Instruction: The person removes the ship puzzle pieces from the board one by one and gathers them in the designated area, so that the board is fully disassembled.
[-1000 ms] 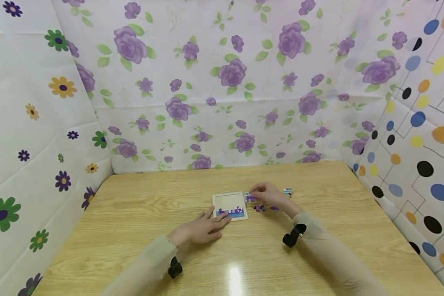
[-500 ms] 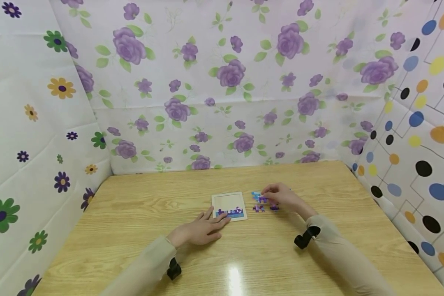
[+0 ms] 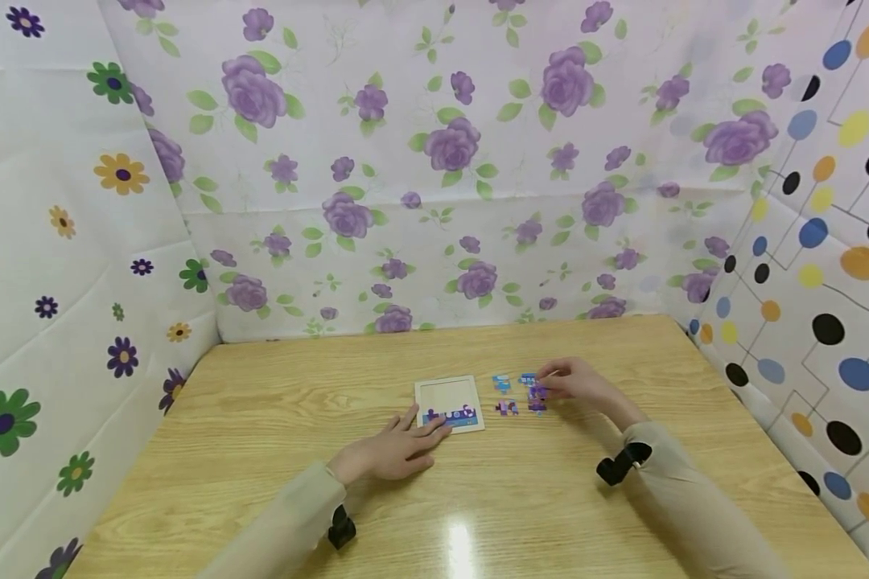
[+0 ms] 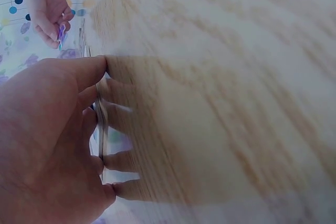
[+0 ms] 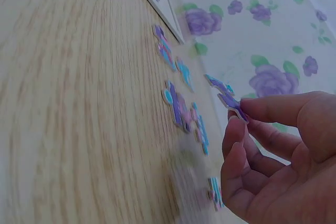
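A square puzzle tray point(image 3: 442, 392) with a pale rim lies mid-table, a strip of purple and blue pieces point(image 3: 462, 416) along its near side. My left hand point(image 3: 394, 452) rests flat at its near left corner, fingers spread and touching the rim. To the right of the tray, my right hand point(image 3: 582, 384) pinches a purple jigsaw piece point(image 5: 232, 106) between thumb and index finger. In the right wrist view, that piece is held tilted above the table. The left wrist view also shows the right hand point(image 4: 48, 11) with the piece.
Several loose jigsaw pieces lie right of the tray, among them a light blue one point(image 3: 502, 383), a purple and pink one point(image 3: 507, 408) and a blue one point(image 3: 527, 378). Patterned cloth walls point(image 3: 405, 265) border the wooden table point(image 3: 297, 394).
My right hand has moved right, away from the tray, carrying the purple jigsaw piece past the loose ones. The left hand and the tray stay put.
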A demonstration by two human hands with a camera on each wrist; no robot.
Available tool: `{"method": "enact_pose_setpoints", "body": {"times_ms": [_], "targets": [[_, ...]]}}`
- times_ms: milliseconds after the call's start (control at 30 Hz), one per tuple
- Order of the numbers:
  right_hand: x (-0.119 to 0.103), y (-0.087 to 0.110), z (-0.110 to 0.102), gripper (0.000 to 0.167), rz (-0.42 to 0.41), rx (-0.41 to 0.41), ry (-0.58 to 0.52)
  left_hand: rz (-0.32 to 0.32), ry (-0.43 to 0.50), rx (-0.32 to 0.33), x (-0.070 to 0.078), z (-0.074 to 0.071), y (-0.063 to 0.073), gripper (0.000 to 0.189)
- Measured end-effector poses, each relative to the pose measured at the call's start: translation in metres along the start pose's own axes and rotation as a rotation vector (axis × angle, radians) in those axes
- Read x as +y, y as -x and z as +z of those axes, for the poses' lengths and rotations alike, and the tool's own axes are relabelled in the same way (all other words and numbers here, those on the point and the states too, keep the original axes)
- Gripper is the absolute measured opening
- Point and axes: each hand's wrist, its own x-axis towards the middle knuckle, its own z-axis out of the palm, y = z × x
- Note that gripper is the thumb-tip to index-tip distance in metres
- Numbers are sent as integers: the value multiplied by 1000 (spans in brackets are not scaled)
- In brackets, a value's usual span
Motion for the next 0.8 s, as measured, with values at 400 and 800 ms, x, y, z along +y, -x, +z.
{"method": "enact_pose_setpoints", "body": {"times_ms": [400, 800], "targets": [[18, 9, -19, 27, 18, 5, 45, 8, 11, 9, -2, 3, 0, 57], [24, 14, -24, 18, 51, 51, 165, 7, 23, 21, -1, 3, 1, 57]]}}
